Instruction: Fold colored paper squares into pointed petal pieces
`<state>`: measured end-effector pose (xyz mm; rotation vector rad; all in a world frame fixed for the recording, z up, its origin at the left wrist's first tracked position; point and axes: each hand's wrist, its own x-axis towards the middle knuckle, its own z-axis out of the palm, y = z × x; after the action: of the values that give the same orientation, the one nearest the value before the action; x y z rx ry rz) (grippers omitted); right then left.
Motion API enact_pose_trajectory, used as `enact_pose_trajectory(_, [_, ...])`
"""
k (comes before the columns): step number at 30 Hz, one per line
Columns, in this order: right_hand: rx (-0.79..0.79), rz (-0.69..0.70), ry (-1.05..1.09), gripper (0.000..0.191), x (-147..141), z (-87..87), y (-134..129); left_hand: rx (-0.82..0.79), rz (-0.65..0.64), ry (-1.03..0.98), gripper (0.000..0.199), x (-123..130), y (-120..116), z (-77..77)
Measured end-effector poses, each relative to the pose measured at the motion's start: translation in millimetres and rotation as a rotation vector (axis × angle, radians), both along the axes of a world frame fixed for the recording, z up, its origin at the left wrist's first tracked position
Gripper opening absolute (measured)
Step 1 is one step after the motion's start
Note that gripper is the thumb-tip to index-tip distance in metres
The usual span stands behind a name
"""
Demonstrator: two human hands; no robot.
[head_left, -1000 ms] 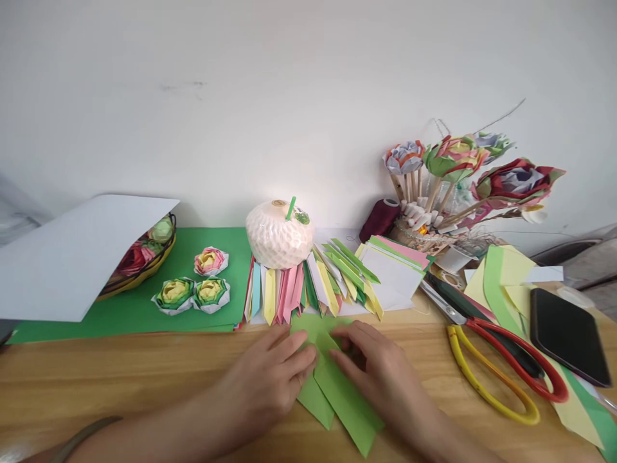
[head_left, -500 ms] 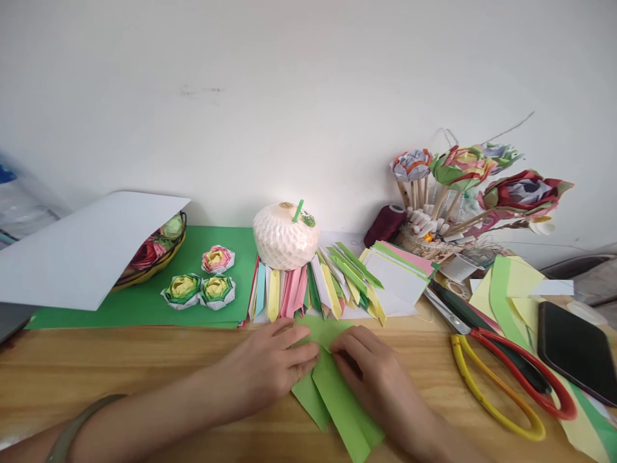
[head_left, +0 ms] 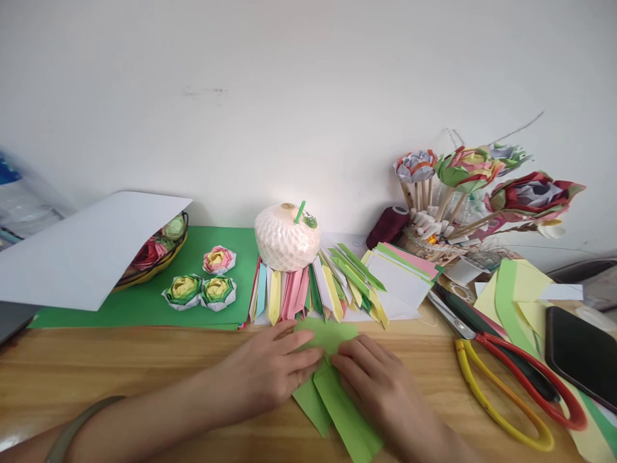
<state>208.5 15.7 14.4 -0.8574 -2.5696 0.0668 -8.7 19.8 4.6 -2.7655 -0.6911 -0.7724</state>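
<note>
A light green paper (head_left: 337, 411) with folds in it lies on the wooden table, its lower part split into two flaps. My left hand (head_left: 277, 365) rests over its left side with the fingers spread, fingertips on the paper near the middle fold. On the right side my right hand (head_left: 373, 379) has its fingers curled together, pressing or pinching the paper beside that fold. The fingertips of both hands are a short way apart. Just behind them, folded paper strips (head_left: 294, 292) of several colours fan out under a white textured round container (head_left: 288, 238).
Red and yellow-handled scissors (head_left: 501, 392) and a black phone (head_left: 581, 350) lie at right. Three paper flowers (head_left: 218, 292) sit on green sheets (head_left: 245, 257) at left, beside a basket (head_left: 164, 260) under white paper (head_left: 96, 251). Paper flowers on sticks (head_left: 467, 168) stand back right.
My right hand has shifted slightly right and down along the paper. My left hand stays nearly where it was. The view has moved a little, so objects at right appear farther right.
</note>
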Motion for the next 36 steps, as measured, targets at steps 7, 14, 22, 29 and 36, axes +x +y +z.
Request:
enact_pose_trajectory(7, [0.043, 0.035, -0.07, 0.035, -1, 4.3, 0, 0.018, -0.001, -0.023, 0.018, -1, -1, -3.3])
enact_pose_trajectory(14, [0.036, 0.066, -0.076, 0.032, -1, 4.1, 1, 0.043, -0.019, 0.021, 0.022, -1, -1, 0.6])
enact_pose_trajectory(22, [0.025, 0.079, -0.091, 0.031, 0, 6.2, 1, 0.025, -0.009, 0.016, 0.03, -2, -1, 3.1])
enact_pose_trajectory(29, [-0.036, 0.083, -0.064, 0.026, 0, 5.4, 3, -0.063, 0.021, -0.003, 0.025, -3, -1, -10.5])
enact_pose_trajectory(36, [-0.133, 0.141, -0.028, 0.028, 14, 11.6, 8, -0.003, 0.041, 0.029, 0.023, 0, -8, -12.1])
